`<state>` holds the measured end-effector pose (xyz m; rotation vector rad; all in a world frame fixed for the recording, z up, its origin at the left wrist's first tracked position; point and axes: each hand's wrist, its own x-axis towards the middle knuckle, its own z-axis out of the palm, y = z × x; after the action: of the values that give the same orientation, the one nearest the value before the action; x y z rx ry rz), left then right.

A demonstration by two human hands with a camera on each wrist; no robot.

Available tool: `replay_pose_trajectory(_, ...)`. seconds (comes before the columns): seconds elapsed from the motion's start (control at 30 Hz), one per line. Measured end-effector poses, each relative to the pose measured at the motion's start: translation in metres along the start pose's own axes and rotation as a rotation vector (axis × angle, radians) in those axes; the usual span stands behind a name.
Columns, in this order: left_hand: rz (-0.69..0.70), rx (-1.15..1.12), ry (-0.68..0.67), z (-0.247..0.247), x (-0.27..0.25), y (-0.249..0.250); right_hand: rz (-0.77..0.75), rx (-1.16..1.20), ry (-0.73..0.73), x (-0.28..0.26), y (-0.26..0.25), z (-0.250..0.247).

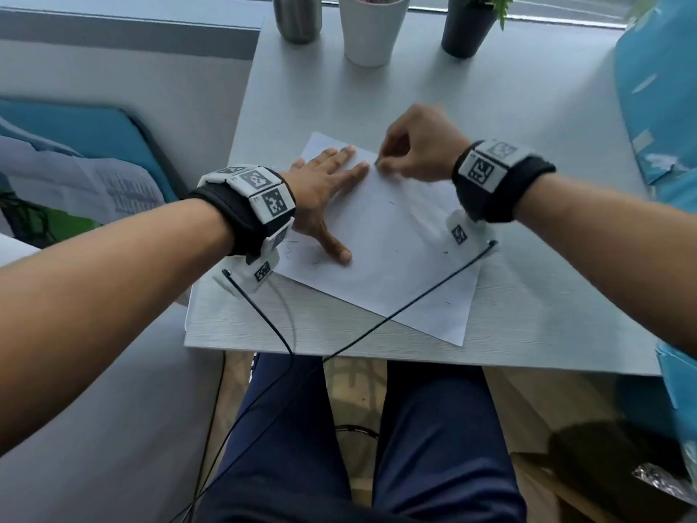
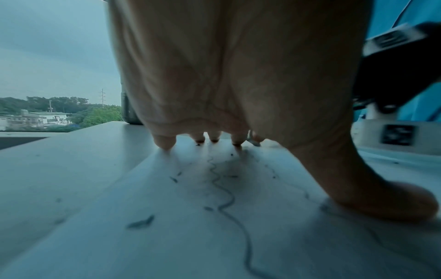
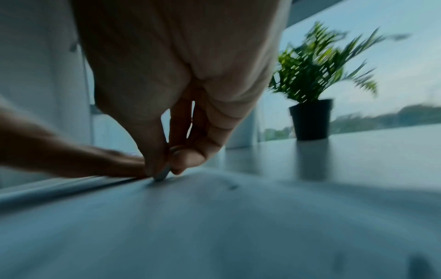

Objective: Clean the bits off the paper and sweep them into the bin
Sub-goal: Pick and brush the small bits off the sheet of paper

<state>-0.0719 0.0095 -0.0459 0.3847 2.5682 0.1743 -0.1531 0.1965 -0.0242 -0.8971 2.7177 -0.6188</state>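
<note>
The left hand lay flat on the paper, fingers straight and spread, the thumb stretched toward the near side. It held nothing; it pinned the sheet to the surface. The left wrist view showed the fingertips pressing the sheet, with dark bits and a long wavy thread scattered under the palm.

The paper sat skewed on the surface, one corner near the front edge. A few more specks were visible on its middle and right part in the head view.

The right hand was at the far edge of the sheet, just beside the left fingertips, its thumb and forefinger closed in a narrow pinch. The right wrist view showed a small pale object between them, touching the paper; what it was could not be told.

No bin could be identified with certainty in any view.

Risks, as judged:
- The bits were light; a fast stroke or a draught from the arm would likely scatter them onto the surface or the floor.
- Bits under the left palm could stick to the skin and be carried off the sheet.
- Pulling at the far edge against the pinning hand could crease or tear the sheet.
- The cable crossing the near corner might drag the paper and spill the bits.
</note>
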Motion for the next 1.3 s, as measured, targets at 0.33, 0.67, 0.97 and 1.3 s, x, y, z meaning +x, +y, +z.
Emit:
replay_pose_trajectory(0.33,-0.023,0.01,0.001,0.001,0.003,0.0,0.037,0.038,0.046,-0.004,-0.001,0.005)
replay_pose_trajectory(0.67,-0.037,0.04,-0.035,-0.001,0.001,0.002,0.07,-0.011,0.028,-0.014,-0.013,0.008)
replay_pose_trajectory(0.97,0.053,0.025,0.006,0.006,-0.001,-0.011,0.21,0.086,0.06,-0.074,-0.006,0.011)
replay_pose_trajectory(1.3,0.219,0.343,0.084,0.007,-0.027,0.046,0.263,-0.038,-0.144,-0.09,0.015,0.006)
